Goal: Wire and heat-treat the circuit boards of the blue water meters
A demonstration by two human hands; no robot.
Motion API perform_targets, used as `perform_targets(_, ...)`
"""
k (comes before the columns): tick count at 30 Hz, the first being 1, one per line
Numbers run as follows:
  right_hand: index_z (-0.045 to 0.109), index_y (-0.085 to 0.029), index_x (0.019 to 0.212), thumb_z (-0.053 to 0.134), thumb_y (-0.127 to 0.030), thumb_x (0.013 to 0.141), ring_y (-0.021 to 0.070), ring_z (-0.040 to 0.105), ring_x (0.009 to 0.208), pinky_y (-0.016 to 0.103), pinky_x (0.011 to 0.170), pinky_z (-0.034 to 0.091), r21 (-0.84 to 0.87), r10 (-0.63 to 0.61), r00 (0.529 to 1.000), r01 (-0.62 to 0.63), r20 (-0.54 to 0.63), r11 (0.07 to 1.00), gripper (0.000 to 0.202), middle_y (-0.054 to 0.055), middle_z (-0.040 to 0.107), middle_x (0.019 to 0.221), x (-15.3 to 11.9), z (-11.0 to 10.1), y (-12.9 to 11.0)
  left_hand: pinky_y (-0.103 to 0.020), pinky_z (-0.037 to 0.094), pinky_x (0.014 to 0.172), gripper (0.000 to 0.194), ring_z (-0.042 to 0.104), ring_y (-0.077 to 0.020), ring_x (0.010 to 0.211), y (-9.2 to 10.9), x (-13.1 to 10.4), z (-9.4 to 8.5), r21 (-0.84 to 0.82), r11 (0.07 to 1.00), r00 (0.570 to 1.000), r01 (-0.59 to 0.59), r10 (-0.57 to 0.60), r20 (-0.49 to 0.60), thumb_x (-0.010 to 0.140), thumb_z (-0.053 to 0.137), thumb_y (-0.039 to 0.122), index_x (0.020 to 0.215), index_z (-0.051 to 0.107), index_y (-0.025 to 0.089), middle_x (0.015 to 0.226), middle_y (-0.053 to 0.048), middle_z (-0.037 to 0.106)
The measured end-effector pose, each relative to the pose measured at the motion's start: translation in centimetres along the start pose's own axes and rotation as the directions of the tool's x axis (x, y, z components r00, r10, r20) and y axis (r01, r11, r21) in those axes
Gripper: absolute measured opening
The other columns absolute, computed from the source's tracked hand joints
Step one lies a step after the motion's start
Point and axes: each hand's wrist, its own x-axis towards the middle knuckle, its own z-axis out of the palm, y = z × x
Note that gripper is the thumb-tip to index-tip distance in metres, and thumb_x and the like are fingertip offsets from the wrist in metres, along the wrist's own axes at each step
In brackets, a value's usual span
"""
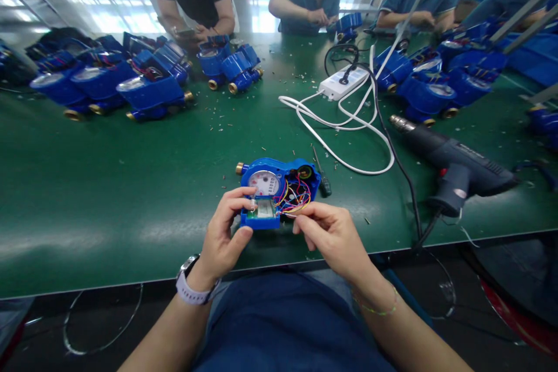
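Right now a person sits at a green desk (108, 186), both hands on a blue water meter (279, 189) lying flat near the desk's front edge, dead centre of view. Left hand (224, 232) is partly closed, thumb and forefinger pinching the meter's near left corner by a small green display board (264, 208). Right hand (333, 232) is curled, fingertips pinching the coloured wires (296, 195) that spill from the open right half; can't tell if it grips one wire or several.

Step in hand, by my judgement: wiring work inside the opened meter. Next move likely calls for fine fingertip control w/ the left hand bracing the body so it doesn't slide.

Meter's long axis runs left-right across the desk; brass fitting (239, 168) points left, dial (264, 183) faces up.

Nearby: small screwdriver (321, 174) just right of the meter, dark heat gun (453, 163) further right, white power strip (343, 82) w/ looped cable behind. More blue meters in piles (143, 87) at far left & right. Other people work across the desk.
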Motion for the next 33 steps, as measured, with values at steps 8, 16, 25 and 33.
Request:
perform_targets(8, 0.076, -0.017, 0.076, 0.063, -0.03, 0.074, 0.0058, 0.027, 0.042, 0.02, 0.038, 0.016, 0.158, 0.077, 0.997, -0.076, -0.001, 0.984, 0.019, -0.004, 0.05, 0.05, 0.4, -0.1, 0.7, -0.051, 0.049, 0.095, 0.023, 0.052, -0.0309, 0.121, -0.3, 1.2, -0.4, 0.159, 0.949, 0.959, -0.274, 0.282, -0.029, 0.079, 0.062, 0.029, 0.101, 0.057, 0.026, 0.135, -0.01, 0.047)
perform_targets(16, 0.075, -0.02, 0.066, 0.067, -0.025, 0.065, 0.0051, 0.029, 0.044, 0.019, 0.04, 0.015, 0.308, 0.172, 0.982, -0.14, -0.08, 0.941, 0.01, 0.002, 0.069, 0.068, 0.8, 0.3, 0.9, -0.057, 0.045, 0.1, 0.019, 0.048, -0.0333, 0.125, -0.1, 3.6, 0.0, 0.082, 0.96, 0.963, -0.269, 0.266, 0.052, 0.083, 0.055, 0.039, 0.096, 0.052, 0.024, 0.141, -0.012, 0.042)
perform_targets(25, 0.074, -0.018, 0.064, 0.076, -0.03, 0.06, 0.0042, 0.023, 0.043, 0.02, 0.04, 0.012, 0.361, 0.257, 0.963, -0.213, -0.078, 0.908, 0.012, -0.002, 0.056, 0.053, 1.1, 0.8, 0.9, -0.055, 0.047, 0.098, 0.02, 0.052, -0.0323, 0.121, -0.6, 3.5, 0.2, 0.094, 0.96, 0.965, -0.263, 0.259, 0.051, 0.084, 0.053, 0.039, 0.097, 0.049, 0.025, 0.141, -0.011, 0.043)
perform_targets(33, 0.065, -0.016, 0.059, 0.069, -0.025, 0.06, 0.0048, 0.026, 0.039, 0.019, 0.04, 0.019, 0.445, 0.243, 0.967, -0.188, -0.07, 0.876, 0.01, -0.008, 0.037, 0.042, 1.1, 1.0, 0.9, -0.05, 0.051, 0.095, 0.018, 0.054, -0.0296, 0.119, -0.3, 4.2, 0.5, 0.189, 0.909, 0.927, -0.372, 0.375, 0.023, 0.083, 0.05, 0.036, 0.096, 0.048, 0.022, 0.139, -0.013, 0.044)
